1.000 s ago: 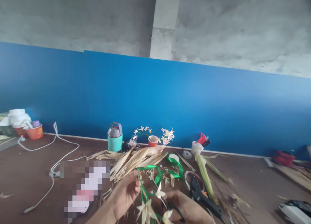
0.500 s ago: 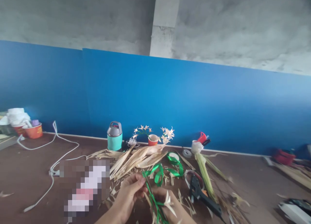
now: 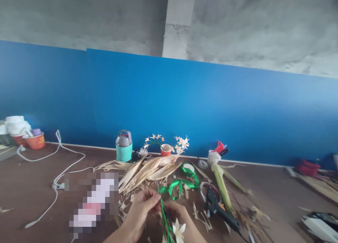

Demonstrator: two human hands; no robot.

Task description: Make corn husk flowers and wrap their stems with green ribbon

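My left hand pinches the upper end of a green-wrapped stem, thumb against fingers. Close on its right, my right hand is curled behind the stem; its fingertips are hidden, so its hold cannot be made out. A pale flower hangs from the stem in front of the right wrist. Green ribbon runs in loops from the top of the stem to its roll. Dried husks lie beyond my hands, with small husk scraps around them.
A black glue gun and green stalks lie at the right. Behind are a teal flask, a red cup with flowers and a tape roll. A white cable crosses the left side.
The stem has turned more upright, and its flower has shifted slightly left and faces the camera more. The ribbon now stretches rightward from the stem's top. My right hand has moved a little left.
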